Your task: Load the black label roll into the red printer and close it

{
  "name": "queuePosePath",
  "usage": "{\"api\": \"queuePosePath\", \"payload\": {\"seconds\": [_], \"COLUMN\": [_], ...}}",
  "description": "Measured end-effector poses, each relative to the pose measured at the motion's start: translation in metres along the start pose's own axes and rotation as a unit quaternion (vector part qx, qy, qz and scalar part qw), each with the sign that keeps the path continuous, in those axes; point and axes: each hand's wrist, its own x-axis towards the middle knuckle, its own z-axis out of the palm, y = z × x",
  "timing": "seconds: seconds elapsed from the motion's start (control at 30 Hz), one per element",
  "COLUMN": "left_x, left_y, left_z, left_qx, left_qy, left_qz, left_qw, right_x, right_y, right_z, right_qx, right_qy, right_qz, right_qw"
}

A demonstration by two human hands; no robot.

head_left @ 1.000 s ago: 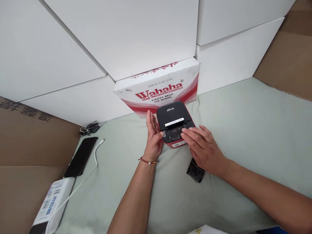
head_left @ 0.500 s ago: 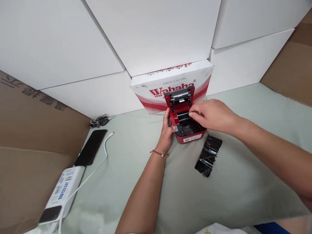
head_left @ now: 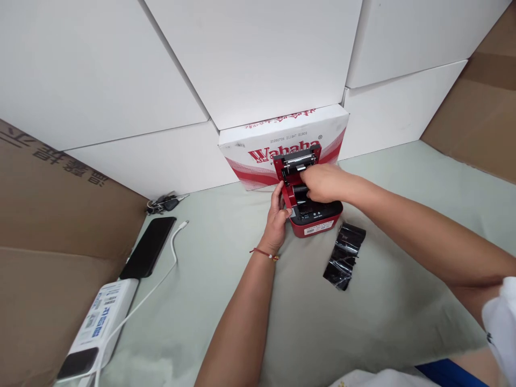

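A small red and black label printer (head_left: 316, 216) stands on the green cloth, its lid (head_left: 298, 161) tilted up. My left hand (head_left: 278, 215) is closed on the printer's left side, thumb at the front and fingers along the wall. A shiny black ribbon roll (head_left: 300, 193) lies across the open body. My right hand (head_left: 324, 183) reaches in from the right with curled fingers at the roll's right end; the fingertips are partly hidden. A creased strip of black ribbon (head_left: 345, 255) lies on the cloth just in front of the printer's right corner.
Behind the printer a red and white carton (head_left: 237, 153) leans against white panels (head_left: 258, 59). At left are keys (head_left: 169, 202), a black phone (head_left: 149, 247), a white power strip (head_left: 100, 312) and a white cable (head_left: 155, 287). Brown cardboard (head_left: 52, 209) walls both sides.
My right hand has moved left and farther over the ribbon roll, covering more of it. The printer's black front inner edge shows more plainly. My left hand keeps its hold.
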Motion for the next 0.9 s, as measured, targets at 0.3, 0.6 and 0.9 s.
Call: {"api": "queuePosePath", "payload": {"seconds": [0.3,0.6,0.9], "left_x": [0.000,0.002,0.000], "left_y": [-0.001,-0.004,-0.003], "left_z": [0.001,-0.001,0.000], "left_qx": [0.000,-0.009,0.011], "left_qy": [0.002,0.017,0.014], "left_qz": [0.009,0.004,0.006], "left_qw": [1.000,1.000,1.000], "right_x": [-0.101,-0.123,-0.129], "right_y": [0.106,0.124,0.059], "right_z": [-0.024,0.064,0.059], "right_qx": [0.165,0.098,0.103], "right_qy": [0.021,-0.043,-0.095], "right_qz": [0.071,0.121,-0.017], "right_qw": [0.984,0.987,0.990]}}
